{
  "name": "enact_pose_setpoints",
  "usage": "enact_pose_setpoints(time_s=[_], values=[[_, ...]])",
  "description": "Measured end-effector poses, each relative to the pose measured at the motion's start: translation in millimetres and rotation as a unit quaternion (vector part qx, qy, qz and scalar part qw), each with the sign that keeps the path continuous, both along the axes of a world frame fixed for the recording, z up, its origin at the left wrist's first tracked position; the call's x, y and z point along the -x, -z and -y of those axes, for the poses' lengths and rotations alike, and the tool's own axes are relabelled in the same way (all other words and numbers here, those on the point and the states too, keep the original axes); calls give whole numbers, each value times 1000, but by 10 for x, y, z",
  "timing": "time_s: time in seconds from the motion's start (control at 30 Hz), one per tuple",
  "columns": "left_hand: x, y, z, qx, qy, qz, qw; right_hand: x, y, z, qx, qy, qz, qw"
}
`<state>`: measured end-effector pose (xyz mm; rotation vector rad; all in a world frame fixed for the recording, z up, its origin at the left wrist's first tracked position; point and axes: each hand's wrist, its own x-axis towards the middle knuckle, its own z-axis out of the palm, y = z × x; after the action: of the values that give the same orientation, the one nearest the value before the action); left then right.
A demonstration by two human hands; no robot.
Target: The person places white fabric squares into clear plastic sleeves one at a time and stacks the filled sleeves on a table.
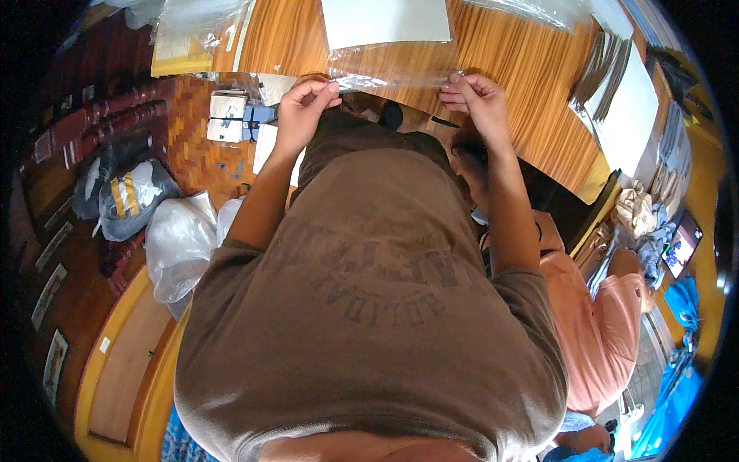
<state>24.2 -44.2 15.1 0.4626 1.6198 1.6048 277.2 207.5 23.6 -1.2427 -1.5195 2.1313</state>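
Observation:
A clear plastic bag (392, 80) is stretched along the near edge of the wood-grain table (516, 61). My left hand (302, 112) pinches one corner of it between thumb and fingers. The opposite corner is pinched by my right hand (483, 102). Just beyond the strip between my hands, a white rectangular sheet (387, 21) lies on the table and runs out at the top of the view. Glare on the plastic hides whether the sheet is inside the bag or under it.
More clear plastic (196, 29) lies at the table's left end. A fanned stack of grey-edged boards (603, 73) and white sheets (635, 115) sits at the right. Filled plastic bags (181, 235) stand left. A person in a pink shirt (589, 331) is close at my right.

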Motion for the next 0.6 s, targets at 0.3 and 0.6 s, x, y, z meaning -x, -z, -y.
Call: enact_pose_setpoints(time_s=[0.3, 0.6], values=[[-56, -319, -62, 145, 13, 114, 983, 37, -29, 52, -2, 21, 3, 1000], [-86, -274, -109, 102, -40, 173, 979, 27, 51, 44, -9, 51, -15, 999]])
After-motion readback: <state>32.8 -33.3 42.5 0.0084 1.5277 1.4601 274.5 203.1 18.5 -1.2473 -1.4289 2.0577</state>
